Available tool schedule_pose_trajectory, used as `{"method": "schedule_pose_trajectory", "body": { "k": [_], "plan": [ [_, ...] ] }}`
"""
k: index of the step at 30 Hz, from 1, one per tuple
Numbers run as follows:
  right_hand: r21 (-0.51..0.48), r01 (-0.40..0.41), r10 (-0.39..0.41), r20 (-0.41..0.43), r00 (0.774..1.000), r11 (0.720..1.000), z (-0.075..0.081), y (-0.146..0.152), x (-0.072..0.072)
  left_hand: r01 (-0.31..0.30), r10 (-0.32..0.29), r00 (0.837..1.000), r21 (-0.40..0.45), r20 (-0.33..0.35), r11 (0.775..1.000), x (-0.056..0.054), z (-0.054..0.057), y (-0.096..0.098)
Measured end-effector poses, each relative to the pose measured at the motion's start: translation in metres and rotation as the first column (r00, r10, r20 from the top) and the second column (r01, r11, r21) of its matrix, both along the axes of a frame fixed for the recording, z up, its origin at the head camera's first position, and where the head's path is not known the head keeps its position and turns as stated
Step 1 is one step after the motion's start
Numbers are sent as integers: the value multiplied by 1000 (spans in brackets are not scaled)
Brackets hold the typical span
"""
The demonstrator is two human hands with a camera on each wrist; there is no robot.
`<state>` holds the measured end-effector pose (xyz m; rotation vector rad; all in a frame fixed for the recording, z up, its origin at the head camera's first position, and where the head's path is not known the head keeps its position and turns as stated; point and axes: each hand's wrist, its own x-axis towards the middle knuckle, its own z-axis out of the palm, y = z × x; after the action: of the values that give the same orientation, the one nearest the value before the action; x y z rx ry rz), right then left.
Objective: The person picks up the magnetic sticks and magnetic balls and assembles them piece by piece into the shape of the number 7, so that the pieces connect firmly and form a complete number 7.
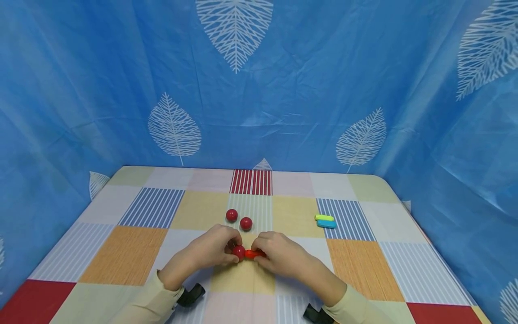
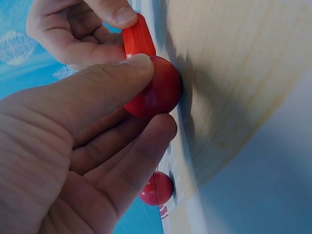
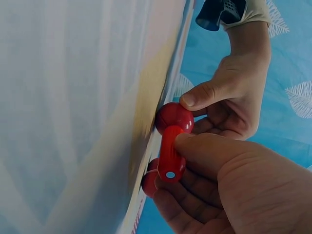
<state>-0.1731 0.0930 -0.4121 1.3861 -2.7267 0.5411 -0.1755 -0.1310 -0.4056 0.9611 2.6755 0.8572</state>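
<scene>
My left hand (image 1: 212, 246) pinches a glossy red ball (image 1: 238, 253) low over the patchwork cloth, thumb on its near side in the left wrist view. Between the thumb and fingers of my right hand (image 1: 283, 255) is a short red stick (image 3: 169, 155) with a light blue disc on its end. The stick's other end meets the red ball (image 3: 170, 117); whether they are fixed together I cannot tell. Just beyond the hands lie two more red balls, a left one (image 1: 231, 215) and a right one (image 1: 246, 223). A seam line shows on one ball (image 2: 157, 188).
To the right, a yellow stick (image 1: 323, 218) and a blue stick (image 1: 326, 224) lie side by side on the patchwork tablecloth (image 1: 356, 256). A blue curtain (image 1: 263, 103) with white leaf prints hangs behind the table and at both sides.
</scene>
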Motion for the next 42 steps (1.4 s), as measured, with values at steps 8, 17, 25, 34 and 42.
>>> {"method": "schedule_pose_trajectory", "body": {
  "k": [8, 17, 25, 34, 42],
  "plan": [
    [-14, 13, -13, -25, 1000, 1000, 1, 9, 2, -2, 2, 1000, -5, -8, 1000, 0, -1, 0],
    [-10, 74, -74, -73, 995, 997, 3, 26, -4, -27, 27, 1000, -27, 12, 999, -1, -2, 0],
    [19, 154, -151, -87, 985, 988, 6, 41, -9, -27, 27, 1000, -24, 16, 999, 0, -3, 0],
    [-15, 131, -131, -96, 987, 991, 0, 42, -18, -27, 28, 1000, -27, 9, 999, 0, -1, 0],
    [-6, 122, -122, -83, 989, 993, -1, 27, -34, -25, 25, 1000, -32, 10, 999, -1, 0, -1]
  ]
}}
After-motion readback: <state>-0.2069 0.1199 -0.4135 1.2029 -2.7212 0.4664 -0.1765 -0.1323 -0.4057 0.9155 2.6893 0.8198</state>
